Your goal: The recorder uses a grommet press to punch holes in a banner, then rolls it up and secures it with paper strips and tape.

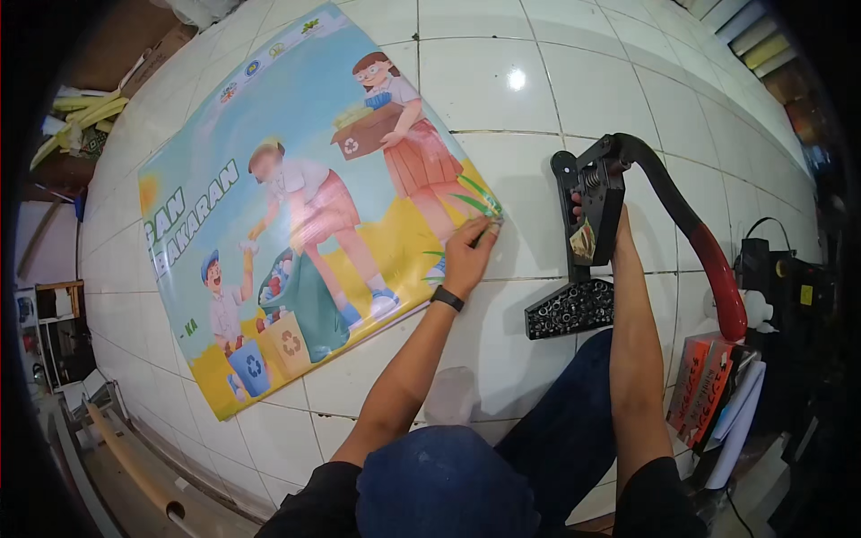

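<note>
From my end I see the left hand (468,255) at the right-hand corner of the banner (269,206), its fingers drawn together with little gap, pinching that corner where the grass is printed. A dark band (447,298) circles the wrist. The banner lies on the tiled floor (489,72), taking up much of its left half, its lower edge slanting up toward the hand.

I have the right hand (622,235) wrapped around the upright body of the black press (599,206), just right of the banner's corner and apart from it. Fingers show on the body's left side and the wrist on its right; as far as I can judge through that cover, it is grasping the press. The long handle (714,264) with its red grip arcs away untouched toward the floor's right edge.

At the foot of the press a black tray (532,326) holds many small dark rings (574,308). Near the floor's right edge stands a red and black box (700,386), with rolled white paper (743,408) against it; I can't see inside.

A translucent thing (450,394) sits between the forearms, too faint to identify. Dark blue trousers (560,403) run off the lower edge of my view, and the corners go black.
</note>
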Action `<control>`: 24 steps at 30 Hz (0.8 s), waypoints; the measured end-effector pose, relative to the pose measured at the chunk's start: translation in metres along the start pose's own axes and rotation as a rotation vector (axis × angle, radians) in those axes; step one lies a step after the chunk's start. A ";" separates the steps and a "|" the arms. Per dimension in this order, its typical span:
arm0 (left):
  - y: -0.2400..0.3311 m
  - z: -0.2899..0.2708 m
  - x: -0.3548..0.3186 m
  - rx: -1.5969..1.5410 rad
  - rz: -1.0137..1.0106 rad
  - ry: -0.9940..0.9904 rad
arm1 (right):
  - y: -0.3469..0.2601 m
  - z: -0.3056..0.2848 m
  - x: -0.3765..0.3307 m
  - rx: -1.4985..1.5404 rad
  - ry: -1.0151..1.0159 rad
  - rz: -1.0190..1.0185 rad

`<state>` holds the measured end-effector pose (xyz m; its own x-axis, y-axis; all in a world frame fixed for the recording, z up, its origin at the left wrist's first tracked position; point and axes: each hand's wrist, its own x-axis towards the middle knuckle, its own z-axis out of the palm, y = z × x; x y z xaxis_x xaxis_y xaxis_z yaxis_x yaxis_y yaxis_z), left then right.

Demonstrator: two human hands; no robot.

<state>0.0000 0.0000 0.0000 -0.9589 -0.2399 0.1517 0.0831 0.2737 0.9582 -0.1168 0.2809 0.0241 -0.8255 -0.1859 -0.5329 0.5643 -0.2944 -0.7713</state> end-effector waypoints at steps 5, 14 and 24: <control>0.013 -0.023 0.011 -0.491 -0.455 0.060 | -0.004 0.020 -0.014 -0.036 0.006 -0.012; 0.056 -0.047 0.002 -0.160 -0.111 0.715 | 0.017 0.067 -0.040 -0.111 -0.220 -0.014; 0.024 -0.014 -0.032 0.441 0.231 0.109 | -0.029 0.108 -0.113 -1.093 -0.283 -0.170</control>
<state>0.0364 0.0011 0.0214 -0.8930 -0.2162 0.3948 0.1447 0.6926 0.7066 -0.0411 0.2094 0.1445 -0.7875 -0.4674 -0.4017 0.0399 0.6118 -0.7900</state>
